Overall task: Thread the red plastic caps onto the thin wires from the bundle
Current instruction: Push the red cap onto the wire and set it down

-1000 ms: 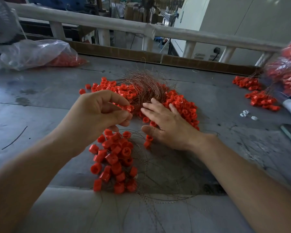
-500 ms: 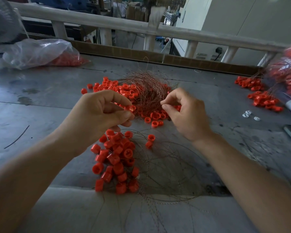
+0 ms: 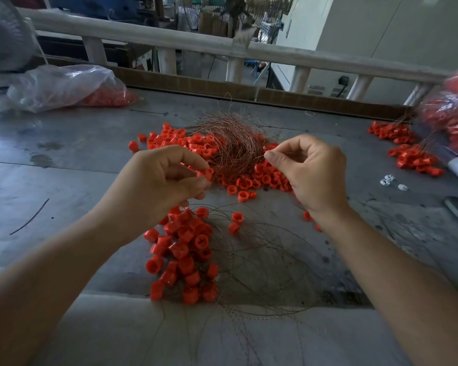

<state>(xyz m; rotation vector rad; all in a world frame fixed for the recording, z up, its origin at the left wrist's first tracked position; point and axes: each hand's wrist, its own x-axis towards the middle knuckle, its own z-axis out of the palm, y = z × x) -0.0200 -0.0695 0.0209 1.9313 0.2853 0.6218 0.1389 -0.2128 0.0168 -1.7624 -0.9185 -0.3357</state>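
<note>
One red cap [image 3: 206,174], short hollow plastic cylinder, pinched between thumb and fingertips of left hand [image 3: 164,180], fingers curled. Thin coppery wire [image 3: 259,156] pinched by thumb and forefinger of right hand [image 3: 312,170], other fingers curled. Hands held apart, level. Wire bundle [image 3: 230,143], tangled and hair-fine, laid just behind hands among loose caps [image 3: 259,178]. Threaded caps [image 3: 185,249] heaped below left hand, dark wires looped over scuffed grey table [image 3: 64,159]. Crinkled clear bag [image 3: 64,85] of caps seen far left.
</note>
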